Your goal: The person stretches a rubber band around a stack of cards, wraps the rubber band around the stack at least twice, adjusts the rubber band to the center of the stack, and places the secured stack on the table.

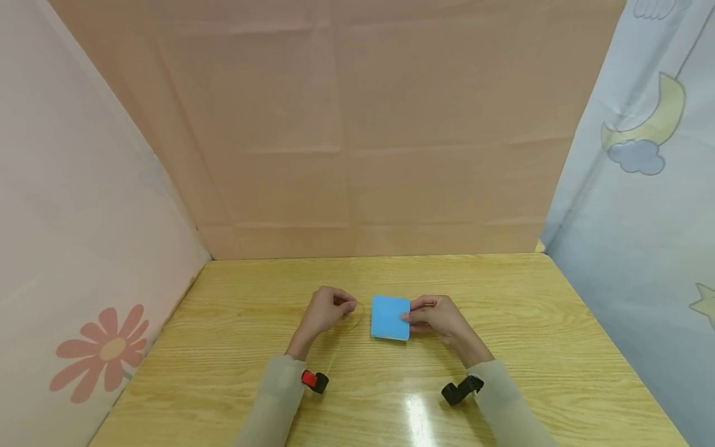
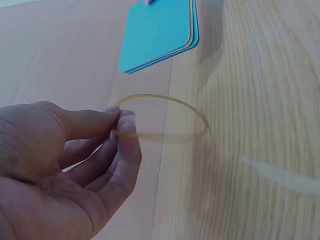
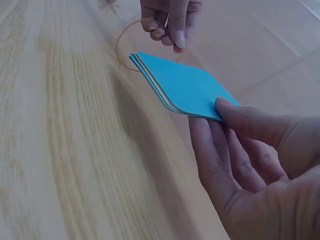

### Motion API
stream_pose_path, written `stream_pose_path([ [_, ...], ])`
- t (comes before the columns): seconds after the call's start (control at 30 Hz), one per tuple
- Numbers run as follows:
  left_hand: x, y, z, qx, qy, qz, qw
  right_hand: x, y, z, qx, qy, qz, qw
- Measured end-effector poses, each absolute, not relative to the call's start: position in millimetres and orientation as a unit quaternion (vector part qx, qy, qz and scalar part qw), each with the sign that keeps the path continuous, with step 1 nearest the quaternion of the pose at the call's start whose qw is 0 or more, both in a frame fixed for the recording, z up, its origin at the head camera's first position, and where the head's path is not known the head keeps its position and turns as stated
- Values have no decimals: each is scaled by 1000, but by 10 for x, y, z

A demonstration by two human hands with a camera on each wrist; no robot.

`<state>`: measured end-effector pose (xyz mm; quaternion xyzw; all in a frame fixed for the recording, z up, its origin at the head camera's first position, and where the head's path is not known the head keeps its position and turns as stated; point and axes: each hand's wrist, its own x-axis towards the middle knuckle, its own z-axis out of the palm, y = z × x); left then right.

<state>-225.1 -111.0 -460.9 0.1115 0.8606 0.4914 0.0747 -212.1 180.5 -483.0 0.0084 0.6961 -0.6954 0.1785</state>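
Note:
Between thumb and fingertips my left hand [image 1: 331, 310] pinches a thin tan rubber band [image 2: 170, 98], which hangs as an open loop toward the right. My right hand [image 1: 441, 318] grips a small stack of square blue cards [image 1: 389, 316] by its right edge, thumb on the top face and fingers beneath. In the right wrist view the blue cards [image 3: 185, 85] show a yellowish layer between blue ones along their edge. They are held up over the table, their shadow falling on the wood. The band's loop lies just left of the cards, apart from them in the head view.
The wood-grain table [image 1: 223, 347] spreads under both hands. A plain brownish-pink sheet [image 1: 346, 124] stands along its back edge. Printed cloth panels rise at the left [image 1: 84, 217] and at the right [image 1: 642, 248]. Each sleeve carries a small black wrist camera [image 1: 459, 391].

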Motion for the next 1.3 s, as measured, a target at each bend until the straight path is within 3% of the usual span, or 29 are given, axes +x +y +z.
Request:
stream_pose_path([
  [0.43, -2256, -904, -4618, 121, 817, 564, 25, -2059, 1846, -4807, -22, 677, -709, 197],
  [1.3, -2228, -774, -4608, 108, 802, 586, 29, -2100, 1767, -4884, -5, 676, -707, 208],
])
